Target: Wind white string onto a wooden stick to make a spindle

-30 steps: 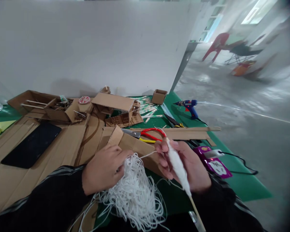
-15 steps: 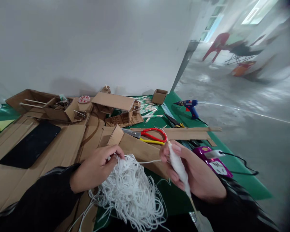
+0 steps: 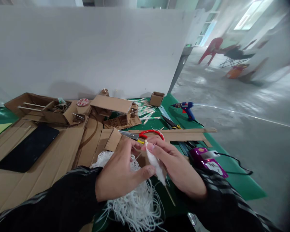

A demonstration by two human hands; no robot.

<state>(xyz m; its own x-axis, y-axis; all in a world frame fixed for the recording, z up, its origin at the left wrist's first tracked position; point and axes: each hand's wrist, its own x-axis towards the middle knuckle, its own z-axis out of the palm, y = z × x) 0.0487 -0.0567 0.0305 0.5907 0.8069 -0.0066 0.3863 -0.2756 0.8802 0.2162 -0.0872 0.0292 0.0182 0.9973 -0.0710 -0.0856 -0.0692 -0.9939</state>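
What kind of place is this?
Looks like a craft workbench in a bare, possibly unfinished room: cardboard boxes, a glue gun and scissors on the table, with a bare grey floor beyond.

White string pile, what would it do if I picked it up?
The white string would probably flop, since it lies in loose curls. It might tangle, because its loops cross everywhere. It's likely light too, being thin strands.

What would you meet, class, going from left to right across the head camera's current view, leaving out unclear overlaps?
Flat black device, round red-and-white disc, pile of white string, blue glue gun, red chair, orange container.
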